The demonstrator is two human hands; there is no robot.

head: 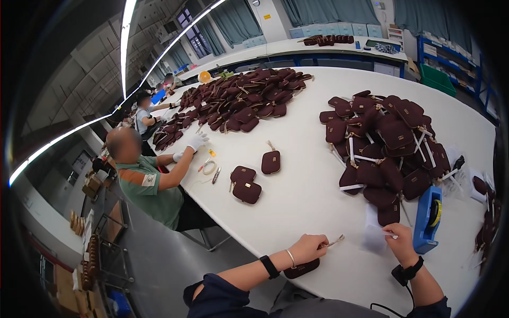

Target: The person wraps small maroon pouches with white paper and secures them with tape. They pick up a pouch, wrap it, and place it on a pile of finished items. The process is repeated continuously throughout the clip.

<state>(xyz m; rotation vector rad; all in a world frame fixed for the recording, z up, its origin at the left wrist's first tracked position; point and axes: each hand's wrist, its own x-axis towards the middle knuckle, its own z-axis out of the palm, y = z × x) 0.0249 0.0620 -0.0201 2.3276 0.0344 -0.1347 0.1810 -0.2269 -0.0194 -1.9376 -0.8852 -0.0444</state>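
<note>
My left hand (309, 249) pinches a pale braided cord (337, 241) at the table's near edge. Below that hand lies a maroon zippered pouch (303, 268) with a small gold-coloured mark, partly covered by my wrist. The cord seems to belong to this pouch, though the join is hidden. To the right, my right hand (401, 243) grips a small white strip (390, 233) between thumb and fingers. Beneath and beside the strip rests a thin whitish sheet (373, 237). A blue tape dispenser (420, 237) with a yellow roll stands just right of that hand.
A heap of maroon pouches (397, 137), some with white-wrapped cords, lies beyond my right hand. Several single pouches (247, 192) sit mid-table. A larger pouch pile (242, 99) is farther back. A gloved co-worker (155, 190) sits at the left edge near a cord coil (209, 167).
</note>
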